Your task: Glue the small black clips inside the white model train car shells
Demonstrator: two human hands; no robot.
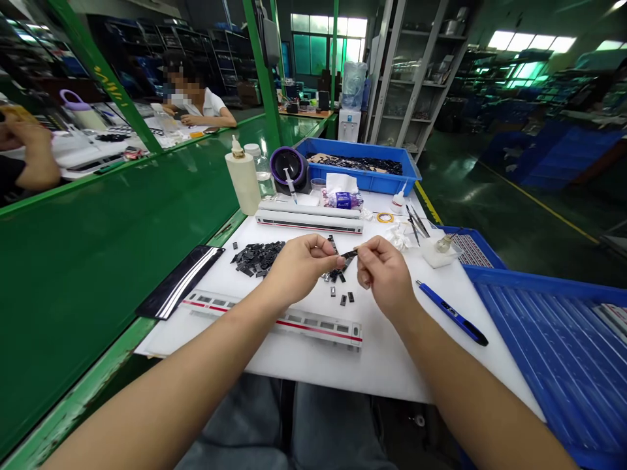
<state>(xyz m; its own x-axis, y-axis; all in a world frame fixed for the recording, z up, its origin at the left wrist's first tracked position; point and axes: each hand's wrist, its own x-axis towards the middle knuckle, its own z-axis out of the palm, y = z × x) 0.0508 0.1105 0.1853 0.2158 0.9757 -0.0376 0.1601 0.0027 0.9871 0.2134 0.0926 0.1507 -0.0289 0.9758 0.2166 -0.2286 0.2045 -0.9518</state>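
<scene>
Between my two hands, above the white work surface, is a small black plastic piece (349, 254). My left hand (304, 264) pinches its left end, and my right hand (383, 271) pinches the other end. A heap of similar black pieces (257, 258) lies to the left of my left hand, partly covered by it. Several loose black pieces (343, 299) are scattered below the fingers. Nearer to me, a white model train car body (318, 326) with a red stripe lies under my left forearm. Another white train car body (308, 220) lies beyond my hands.
A blue utility knife (451, 312) and tweezers (416, 225) lie on the right. Behind stand a squeeze bottle (243, 179), a blue bin (392, 183) of black parts and a tissue pack (343, 192). A blue tray (548, 339) adjoins on the right. Co-workers sit across the green bench.
</scene>
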